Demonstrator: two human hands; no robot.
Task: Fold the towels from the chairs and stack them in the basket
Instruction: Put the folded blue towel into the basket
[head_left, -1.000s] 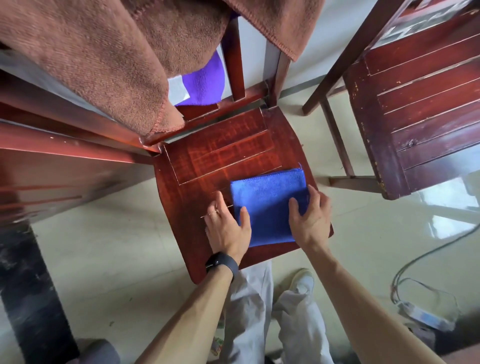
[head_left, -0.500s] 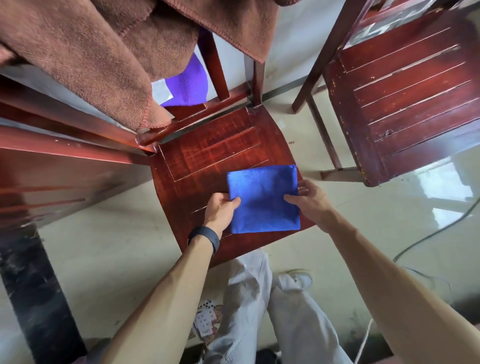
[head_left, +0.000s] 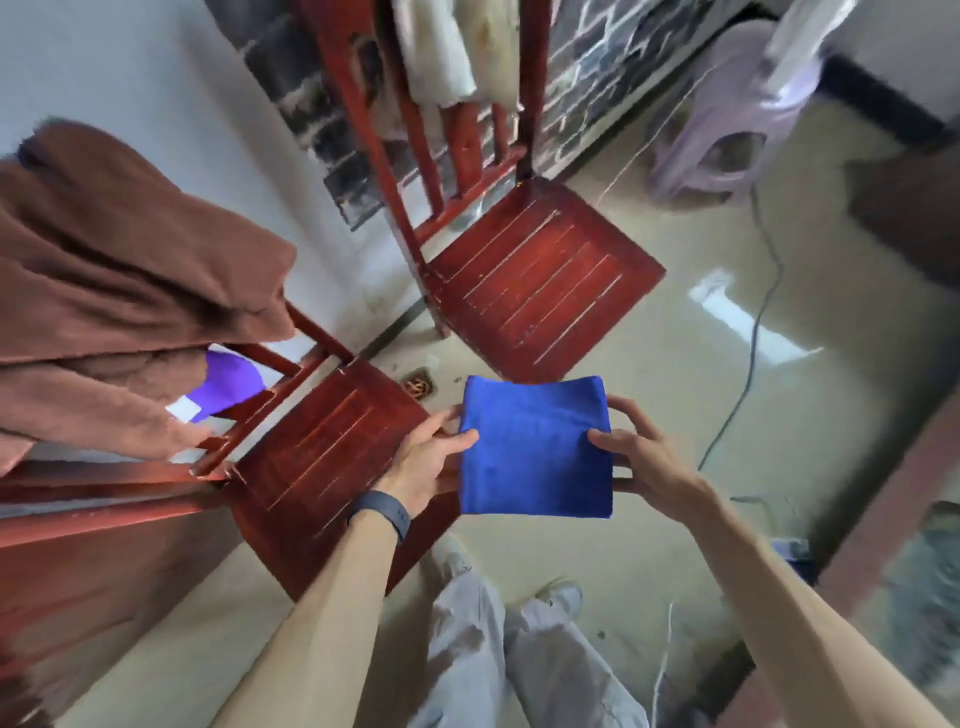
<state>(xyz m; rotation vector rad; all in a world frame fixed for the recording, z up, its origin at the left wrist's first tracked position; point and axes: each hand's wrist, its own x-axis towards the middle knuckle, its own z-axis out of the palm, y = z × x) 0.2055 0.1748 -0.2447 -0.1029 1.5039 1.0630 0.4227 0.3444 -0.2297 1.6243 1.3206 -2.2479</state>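
Head view, both hands pinching square folded plush blue towel (head_left: 535, 447)

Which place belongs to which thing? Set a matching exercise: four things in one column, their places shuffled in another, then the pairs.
1 blue towel
2 brown towel
3 pale towel
4 black wristband

A draped over the near chair's back
B on the left wrist
C held between the left hand and right hand
D hanging on the far chair's back

Pairs: 1-C, 2-A, 3-D, 4-B
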